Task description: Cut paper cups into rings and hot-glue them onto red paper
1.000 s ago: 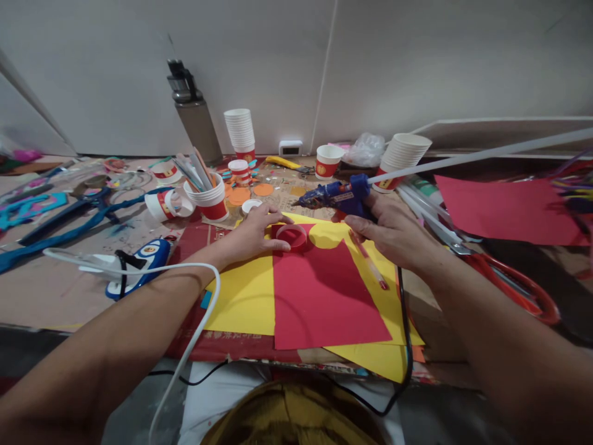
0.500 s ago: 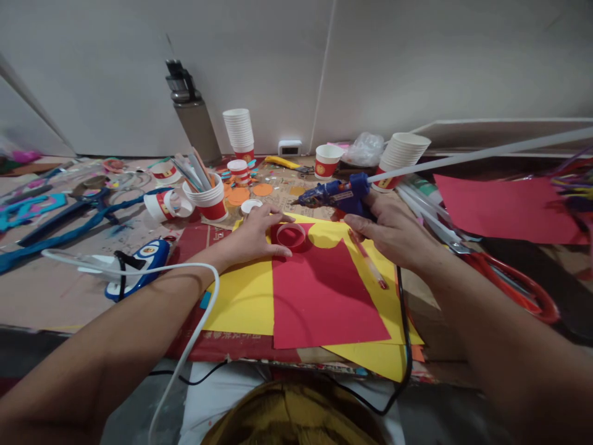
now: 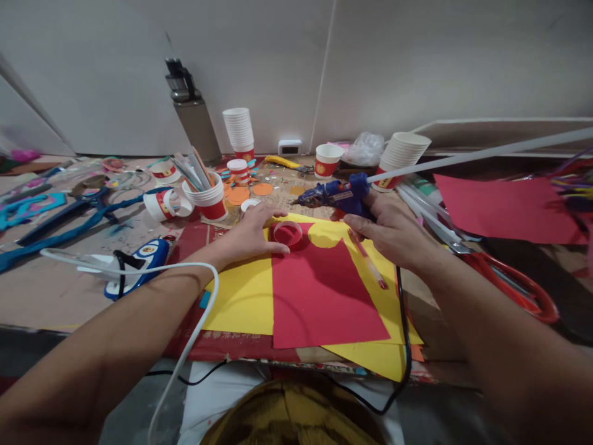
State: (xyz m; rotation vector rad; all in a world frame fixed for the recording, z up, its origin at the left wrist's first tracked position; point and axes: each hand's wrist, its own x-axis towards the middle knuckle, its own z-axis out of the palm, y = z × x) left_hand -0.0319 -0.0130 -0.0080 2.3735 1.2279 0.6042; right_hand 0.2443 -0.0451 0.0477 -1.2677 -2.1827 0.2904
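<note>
My right hand point(image 3: 382, 225) is closed around the handle of a blue hot glue gun point(image 3: 354, 191). A long white glue stick point(image 3: 482, 151) runs out of its back, and its nozzle points left above the work area. My left hand point(image 3: 259, 232) curves around a short paper cup ring point(image 3: 288, 244), thumb on the near side and fingers on the far side. The ring stands at the top edge of a red paper sheet point(image 3: 324, 296). Beneath lie yellow sheets point(image 3: 238, 309), with a pen point(image 3: 370, 262) on their right side.
Left of the sheets are a cup of pencils point(image 3: 213, 203), a tipped cup point(image 3: 162, 206) and a blue-white device point(image 3: 148, 262). Behind stand cup stacks point(image 3: 238, 130) and a tall bottle point(image 3: 197, 123). Red-handled scissors point(image 3: 514, 284) lie right; a black cord point(image 3: 404, 321) hangs over the front edge.
My left hand and the paper cup ring have shifted slightly left. My right hand and the glue gun stay almost where they were.
</note>
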